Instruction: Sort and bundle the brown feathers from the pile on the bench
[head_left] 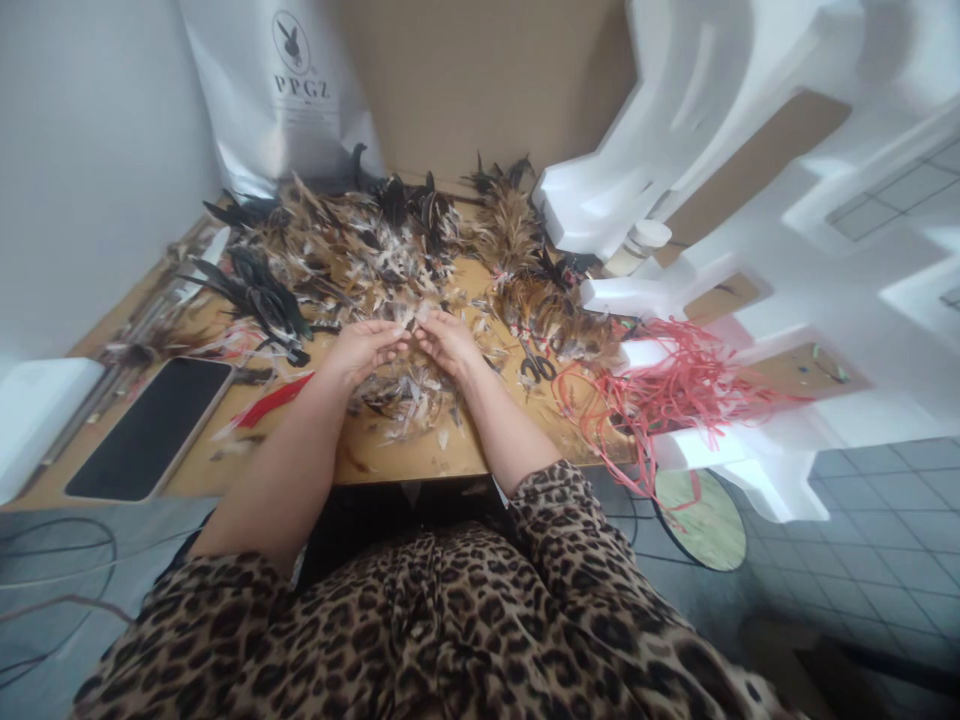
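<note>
Around the scissors (537, 362), whose handles are looking like dark plastic, the worktop (420, 462) is showing a smooth, wood-like surface. Left of the scissors, black feathers (259, 290) are gleaming softly, while brown feathers (510, 235) above them are looking matt and fluffy. Farther left, the phone (154, 430) is presenting a smooth, dark, glassy screen, and the white bag (247, 90) is catching light like slick plastic. Right of the scissors, red strips (690, 380) are appearing thin and plastic-like, and white foam (885, 370) is looking smooth and matt. Below the scissors, the leopard-print garment (435, 620) is hanging as soft, creased cloth.
</note>
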